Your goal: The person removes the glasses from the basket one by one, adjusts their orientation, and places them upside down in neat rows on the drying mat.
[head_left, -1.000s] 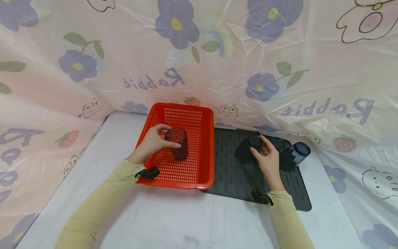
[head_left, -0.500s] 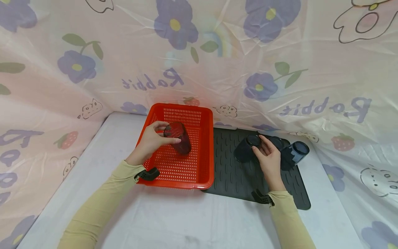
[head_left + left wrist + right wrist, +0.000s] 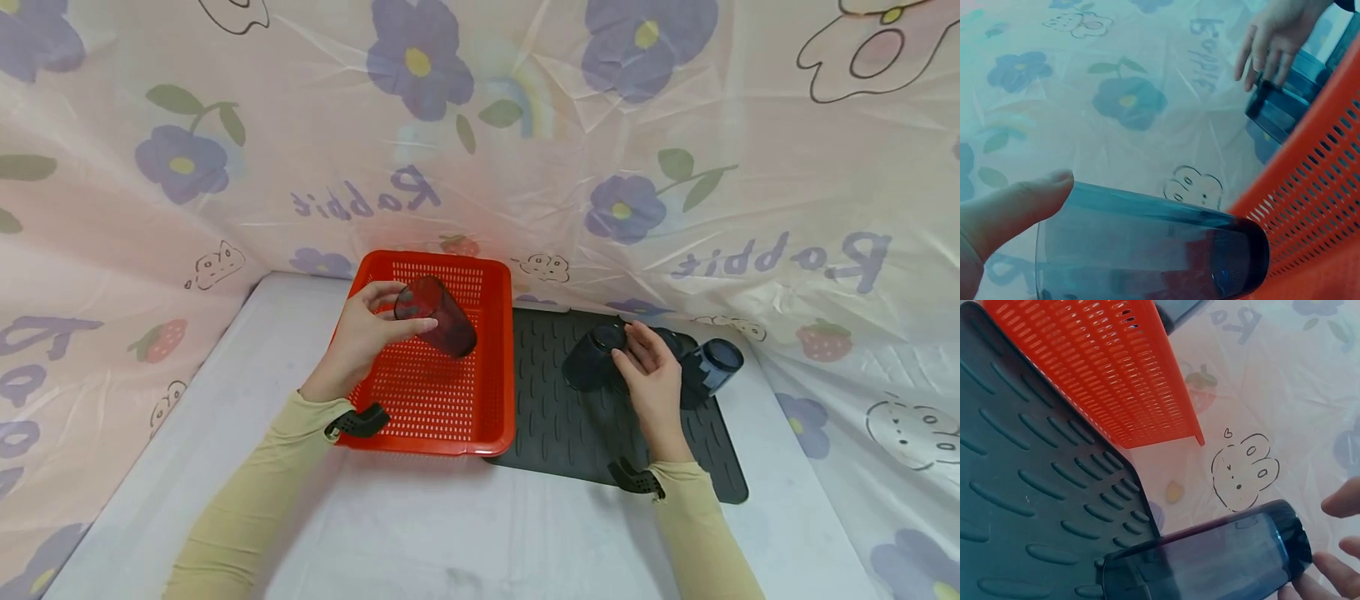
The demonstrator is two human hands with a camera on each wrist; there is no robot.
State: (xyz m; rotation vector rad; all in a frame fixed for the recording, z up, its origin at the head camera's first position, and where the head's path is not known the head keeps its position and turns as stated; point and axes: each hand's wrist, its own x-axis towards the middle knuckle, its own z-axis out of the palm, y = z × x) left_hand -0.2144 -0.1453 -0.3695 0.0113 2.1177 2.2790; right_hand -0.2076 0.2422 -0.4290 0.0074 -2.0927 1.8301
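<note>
Pinched between thumb and fingers of my left hand (image 3: pixel 352 337), a dark see-through drinking glass (image 3: pixel 448 323) tilts above the floor of the red basket (image 3: pixel 504 375). Its mouth is towards the hand and its thick base points to the right. On the black ridged mat (image 3: pixel 540 408) stands a dark glass (image 3: pixel 585 367), base up. My right hand (image 3: pixel 654 383) is beside that base. In the right wrist view the thumb is apart from the glass (image 3: pixel 1210 556), while other fingertips are at its base; whether they touch is unclear.
Two more dark glasses stand base up on the mat: a patterned glass (image 3: pixel 705 375) right of my right hand and another glass (image 3: pixel 670 340) partly hidden behind it. A white cloth (image 3: pixel 390 525) covers the table. A printed curtain (image 3: pixel 525 192) closes off the back.
My left hand has raised its glass from the basket and tipped it, swinging the base up and right. The right hand has shifted slightly away from the standing glass, its thumb off the base.
</note>
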